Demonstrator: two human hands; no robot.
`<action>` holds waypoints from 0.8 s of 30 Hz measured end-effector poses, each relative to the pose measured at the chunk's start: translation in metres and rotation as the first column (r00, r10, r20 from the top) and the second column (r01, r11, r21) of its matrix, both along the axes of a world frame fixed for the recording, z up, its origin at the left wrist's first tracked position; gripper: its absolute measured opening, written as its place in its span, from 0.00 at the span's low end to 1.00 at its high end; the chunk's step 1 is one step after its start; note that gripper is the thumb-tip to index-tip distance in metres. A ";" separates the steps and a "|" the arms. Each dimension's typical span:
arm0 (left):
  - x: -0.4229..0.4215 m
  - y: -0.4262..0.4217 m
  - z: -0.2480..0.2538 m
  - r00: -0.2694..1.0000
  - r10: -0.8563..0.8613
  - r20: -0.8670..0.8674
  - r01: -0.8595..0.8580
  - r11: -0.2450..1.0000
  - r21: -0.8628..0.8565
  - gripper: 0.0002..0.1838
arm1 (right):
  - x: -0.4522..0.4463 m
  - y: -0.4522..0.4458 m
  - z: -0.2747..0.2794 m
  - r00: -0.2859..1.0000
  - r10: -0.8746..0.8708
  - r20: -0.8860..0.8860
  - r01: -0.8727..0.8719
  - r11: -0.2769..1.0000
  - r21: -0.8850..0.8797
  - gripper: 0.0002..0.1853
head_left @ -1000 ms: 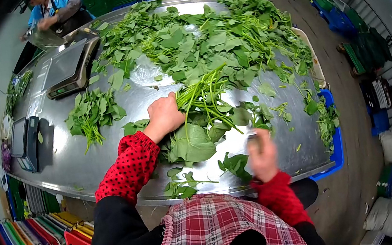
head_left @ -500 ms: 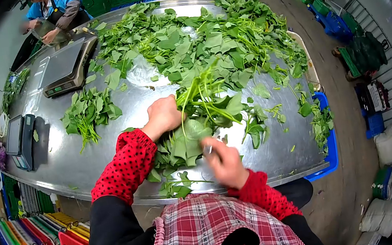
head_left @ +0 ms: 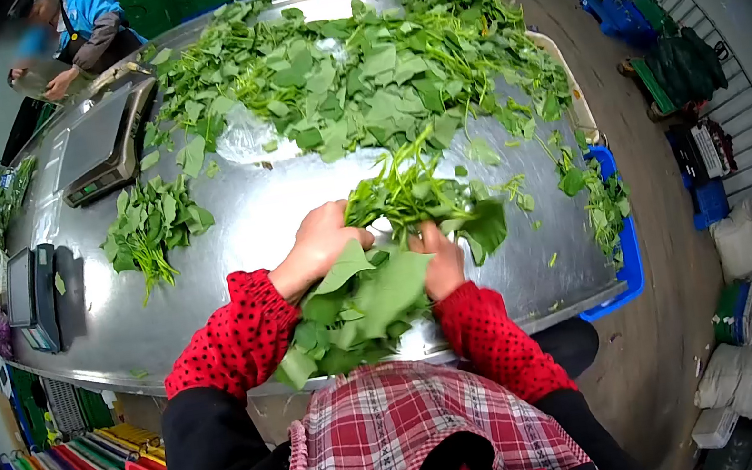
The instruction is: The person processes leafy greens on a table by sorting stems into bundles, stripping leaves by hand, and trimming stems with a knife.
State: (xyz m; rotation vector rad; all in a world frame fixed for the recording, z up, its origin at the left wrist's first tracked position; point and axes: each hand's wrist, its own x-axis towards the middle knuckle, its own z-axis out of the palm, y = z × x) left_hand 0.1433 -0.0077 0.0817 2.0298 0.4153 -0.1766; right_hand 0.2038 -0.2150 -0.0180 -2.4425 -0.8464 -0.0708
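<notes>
A bunch of leafy greens is held low over the near edge of the metal table, its leaves toward me and its pale stems pointing away. My left hand is closed around its left side, thumb over the stems. On the right, my right hand grips the same bunch, its fingertips partly hidden among stems and leaves. Beyond both hands spreads a large heap of loose greens. A smaller bunch of greens lies apart on the left.
A flat-topped scale and a second scale stand on the metal table at left. A clear plastic bag lies by the heap. Blue bin sits at the right edge. Another person works at the far left corner.
My right hand has moved up from below the bunch to its right side and now grips it. Leaves have swung toward me. The metallic thing at my right fingers is now hidden.
</notes>
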 end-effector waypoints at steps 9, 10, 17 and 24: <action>-0.005 -0.013 0.016 0.989 -0.117 0.094 0.108 0.989 0.101 0.20 | 0.006 0.005 0.065 0.984 0.179 -0.002 -0.169 0.934 0.314 0.08; -0.009 -0.006 0.019 0.985 -0.117 0.128 0.131 0.986 -0.107 0.18 | 0.007 0.000 0.047 0.987 0.163 -0.003 -0.156 0.945 0.287 0.08; -0.025 0.036 0.006 0.861 -0.184 0.473 0.336 0.905 -0.260 0.13 | 0.024 -0.057 0.014 0.985 -0.061 -0.159 0.069 0.997 0.046 0.14; -0.015 -0.001 0.038 0.999 -0.024 0.031 0.038 0.832 -0.554 0.18 | 0.009 0.028 0.114 0.798 0.403 -0.448 -0.095 0.818 0.567 0.31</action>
